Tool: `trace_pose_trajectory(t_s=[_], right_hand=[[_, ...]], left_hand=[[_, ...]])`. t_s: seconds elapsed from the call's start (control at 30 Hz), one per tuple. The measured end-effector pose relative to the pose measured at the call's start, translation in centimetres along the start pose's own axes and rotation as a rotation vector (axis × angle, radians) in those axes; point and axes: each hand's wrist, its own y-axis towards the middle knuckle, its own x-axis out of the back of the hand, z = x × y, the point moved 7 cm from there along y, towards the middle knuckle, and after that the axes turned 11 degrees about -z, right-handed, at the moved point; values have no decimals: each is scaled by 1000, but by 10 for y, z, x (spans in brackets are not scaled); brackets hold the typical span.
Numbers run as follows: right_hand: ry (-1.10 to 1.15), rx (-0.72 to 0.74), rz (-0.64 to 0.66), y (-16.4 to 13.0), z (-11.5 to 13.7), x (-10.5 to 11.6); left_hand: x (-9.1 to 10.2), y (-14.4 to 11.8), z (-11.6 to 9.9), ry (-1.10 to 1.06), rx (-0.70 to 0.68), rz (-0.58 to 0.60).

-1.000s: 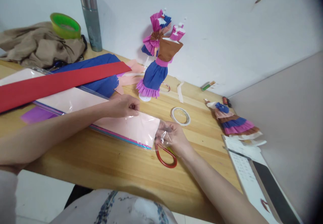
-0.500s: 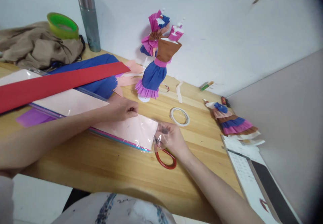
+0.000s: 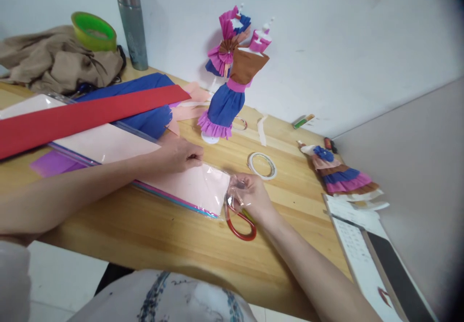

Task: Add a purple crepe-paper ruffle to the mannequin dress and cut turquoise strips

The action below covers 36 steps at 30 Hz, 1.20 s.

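A wooden tabletop (image 3: 174,235) carries a sleeve of coloured paper (image 3: 195,189), red-handled scissors (image 3: 241,225), a tape ring (image 3: 261,165), a paper-dressed doll stand (image 3: 226,99), a flask (image 3: 129,20) and crumpled cloth (image 3: 58,63)

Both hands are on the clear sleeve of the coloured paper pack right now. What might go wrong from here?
1. The right hand pinches the open end of the clear plastic sleeve while the left hand presses the pack; the thin film may tear.
2. The red-handled scissors lie right under the right hand, so a finger might catch on them.
3. The standing paper-dress mannequin is close behind the left hand; a quick pull might knock it over.
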Motion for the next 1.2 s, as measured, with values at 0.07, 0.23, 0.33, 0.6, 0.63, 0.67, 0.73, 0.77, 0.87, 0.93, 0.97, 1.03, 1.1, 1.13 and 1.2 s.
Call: trace_pose_trajectory(t_s=[0.07,0.23,0.33,0.6,0.63,0.67,0.73,0.77,0.87,0.93,0.97,1.03,1.1,1.13,1.2], right_hand=[[-6,-1,32,0,0,0],[-11,-10,55,2,-3,2],[-16,7,54,2,-3,4],[-18,-56,45,-3,-10,18],[-20,-74,41,-3,-13,21],[-17,-92,39,-4,-15,24],[-4,-119,27,-4,-19,30],[2,-128,19,-4,-21,33],[9,-149,-9,-5,-23,39],[8,-162,0,-6,-22,36],[9,-167,11,-6,-21,34],[13,-171,39,-7,-18,26],[16,-176,57,-6,-16,21],[15,-178,58,-6,-15,19],[8,-185,67,-5,-15,17]], left_hand=[[0,-1,-2,-8,-21,-1],[-1,-3,-5,-20,-12,51],[-1,-3,-3,-14,1,55],[-6,-2,7,-11,20,36],[-6,-2,8,-15,18,40],[-6,-2,8,-20,18,43],[-5,-1,10,-25,30,36],[-4,-1,11,-25,41,26],[-1,0,13,-23,74,-7],[0,-1,13,-28,88,-12],[1,-2,12,-30,89,-16],[2,-3,9,-31,72,-30],[3,-4,6,-33,44,-43],[4,-5,5,-34,35,-43],[3,-6,4,-39,31,-29]])
